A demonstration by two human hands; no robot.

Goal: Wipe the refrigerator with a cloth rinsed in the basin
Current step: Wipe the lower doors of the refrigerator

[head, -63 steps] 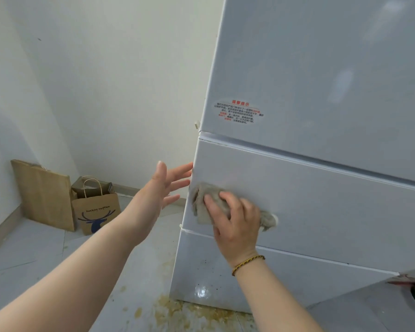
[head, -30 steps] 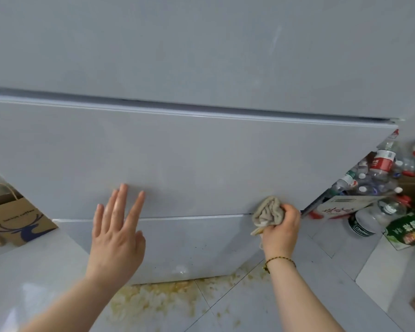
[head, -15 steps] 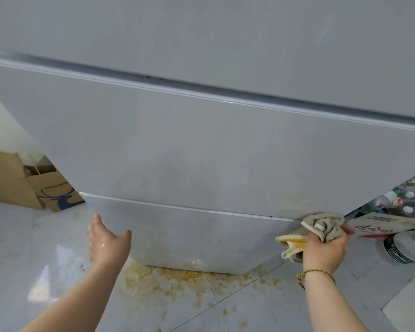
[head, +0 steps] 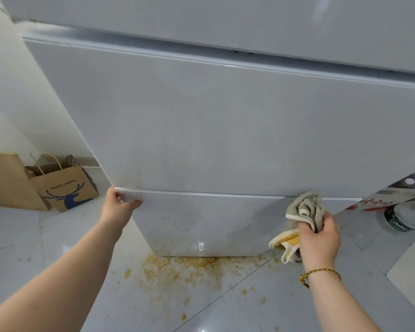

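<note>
At lower right, I am clutching the soft, limp cloth (head: 303, 212) in my right hand (head: 319, 238); left hand (head: 116, 207) is gripping the stiff refrigerator (head: 213, 130) drawer edge.

Glossy pale floor tiles (head: 225, 315), splattered with yellow-brown stains (head: 177, 271) between the hands; a brown paper bag (head: 65, 185) stands against the white wall (head: 17, 111), left of the left hand.

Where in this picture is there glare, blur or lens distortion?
Head view: a small bright glare spot sits low on the refrigerator's bottom drawer; a softer sheen lies on the floor tiles near the left forearm. The wide-angle lens makes the refrigerator's straight door seams slant and taper downward. The top-left corner looks smeared by motion, while the right hand and its cloth stay fairly sharp.
</note>
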